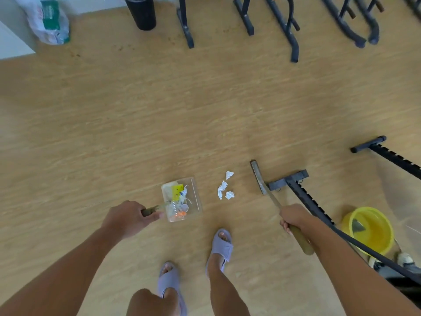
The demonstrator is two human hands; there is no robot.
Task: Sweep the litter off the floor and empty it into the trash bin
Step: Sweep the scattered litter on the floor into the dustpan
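A clear plastic dustpan point(196, 197) rests on the wooden floor, holding yellow, white and orange litter. My left hand point(127, 218) is shut on the dustpan's handle. To its right lie three crumpled white paper scraps point(225, 188) on the floor. My right hand point(293, 218) grips the wooden handle of a broom point(258, 176), whose narrow grey head touches the floor just right of the scraps. A black trash bin point(141, 12) stands far away by the wall at the top.
Black metal frame legs point(293, 42) line the top of the floor, and more black bars point(300, 192) lie at the right, close to the broom head. A yellow bucket point(385, 245) stands at lower right. A plastic bag point(49, 23) sits top left. My slippered feet point(222, 245) are below the litter.
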